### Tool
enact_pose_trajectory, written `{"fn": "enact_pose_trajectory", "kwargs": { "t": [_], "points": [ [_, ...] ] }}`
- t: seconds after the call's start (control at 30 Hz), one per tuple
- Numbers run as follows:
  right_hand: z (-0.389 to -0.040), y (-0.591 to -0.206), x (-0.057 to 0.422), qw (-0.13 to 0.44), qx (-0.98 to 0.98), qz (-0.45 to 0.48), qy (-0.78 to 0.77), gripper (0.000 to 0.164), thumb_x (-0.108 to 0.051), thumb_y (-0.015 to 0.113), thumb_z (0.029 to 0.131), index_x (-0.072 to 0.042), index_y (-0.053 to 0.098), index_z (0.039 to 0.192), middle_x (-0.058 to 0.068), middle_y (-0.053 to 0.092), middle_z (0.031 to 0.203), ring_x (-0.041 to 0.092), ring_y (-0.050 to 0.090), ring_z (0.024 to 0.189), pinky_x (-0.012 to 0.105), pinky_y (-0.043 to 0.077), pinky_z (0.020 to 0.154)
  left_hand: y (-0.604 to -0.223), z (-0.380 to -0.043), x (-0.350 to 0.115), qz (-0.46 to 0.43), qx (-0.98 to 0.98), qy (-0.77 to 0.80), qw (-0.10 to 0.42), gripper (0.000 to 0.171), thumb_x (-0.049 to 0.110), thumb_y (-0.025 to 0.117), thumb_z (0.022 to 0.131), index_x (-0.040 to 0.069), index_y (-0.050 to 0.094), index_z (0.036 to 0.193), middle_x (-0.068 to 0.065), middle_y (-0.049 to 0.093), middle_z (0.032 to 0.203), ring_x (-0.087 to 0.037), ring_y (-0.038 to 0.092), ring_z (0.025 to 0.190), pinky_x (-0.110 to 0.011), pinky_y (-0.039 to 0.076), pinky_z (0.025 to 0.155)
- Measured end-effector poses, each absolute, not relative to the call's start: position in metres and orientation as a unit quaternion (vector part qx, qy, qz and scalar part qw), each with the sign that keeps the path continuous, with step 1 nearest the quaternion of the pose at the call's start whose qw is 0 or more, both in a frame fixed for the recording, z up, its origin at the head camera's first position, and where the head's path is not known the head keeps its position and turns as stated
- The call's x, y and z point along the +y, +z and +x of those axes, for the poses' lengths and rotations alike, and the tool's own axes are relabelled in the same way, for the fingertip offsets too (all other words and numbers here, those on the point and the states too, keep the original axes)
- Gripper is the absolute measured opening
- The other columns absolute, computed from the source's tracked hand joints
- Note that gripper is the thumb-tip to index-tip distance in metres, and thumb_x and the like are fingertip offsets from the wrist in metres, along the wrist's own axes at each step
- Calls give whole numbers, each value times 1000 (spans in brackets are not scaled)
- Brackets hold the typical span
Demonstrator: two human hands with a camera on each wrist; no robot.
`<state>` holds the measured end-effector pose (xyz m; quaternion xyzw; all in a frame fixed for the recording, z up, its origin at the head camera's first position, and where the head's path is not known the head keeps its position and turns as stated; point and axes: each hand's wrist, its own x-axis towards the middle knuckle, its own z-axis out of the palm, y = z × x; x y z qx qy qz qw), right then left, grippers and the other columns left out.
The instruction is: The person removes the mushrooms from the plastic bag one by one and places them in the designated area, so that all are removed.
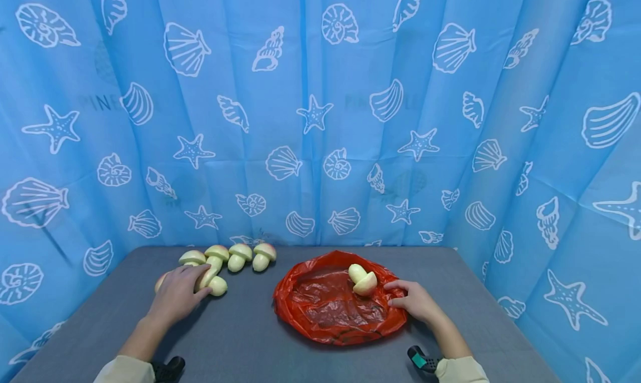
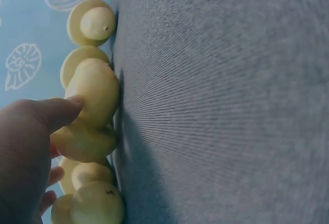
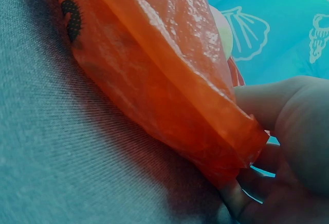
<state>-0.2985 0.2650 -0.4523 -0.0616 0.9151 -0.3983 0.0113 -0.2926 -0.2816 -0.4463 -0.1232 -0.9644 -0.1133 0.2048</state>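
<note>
My left hand (image 1: 177, 294) pinches a pale yellow-green mushroom (image 1: 217, 286) on the left of the table. In the left wrist view, the thumb lies along the stem of that mushroom (image 2: 95, 91), while most of the other fingers are hidden. Several similar mushrooms (image 1: 240, 256) with pink-tinged caps stand behind and beside it. My right hand (image 1: 414, 300) holds the right rim of a red plastic bag (image 1: 312, 330), its edge between thumb and fingers in the right wrist view. Inside the spread bag, one mushroom (image 1: 365, 283) lies tilted towards the right side.
A grey cloth-covered table (image 1: 240, 338) lies under everything. Blue curtains (image 1: 310, 194) with white shell and starfish prints hang right behind its back edge and along both sides. Black straps (image 1: 423, 359) sit at my wrists.
</note>
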Motion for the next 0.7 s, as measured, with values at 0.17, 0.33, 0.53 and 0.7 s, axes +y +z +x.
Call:
{"fn": "enact_pose_trajectory", "kwargs": {
  "t": [0.17,0.33,0.53,0.7],
  "points": [
    [-299,-453,265,15,915,-59,-398,31,-7,73,84,-7,70,115,22,56,128,41,51,114,56,46,92,-448,-292,-281,-136,-959,-110,223,54,27,80,81,6,62,127,-16,65,115,-42,56,109,-61,39,90],
    [-299,-452,264,22,916,-51,-398,31,-7,73,84,-7,70,114,22,56,128,40,51,114,55,47,91,-449,-292,-280,-141,-957,-108,229,54,27,81,80,7,62,127,-15,65,116,-41,56,109,-61,40,90],
    [-298,-451,264,17,913,-50,-404,31,-5,72,84,-7,70,114,22,56,128,39,52,112,51,51,87,-450,-292,-277,-153,-954,-100,239,55,27,81,79,9,62,127,-13,65,117,-38,56,110,-60,40,91],
    [-297,-451,264,14,913,-52,-404,31,-6,72,85,-8,69,115,22,56,129,40,51,114,52,50,88,-449,-291,-276,-164,-949,-95,252,56,26,82,78,9,62,127,-13,64,119,-38,56,110,-60,40,91]
  ]
}}
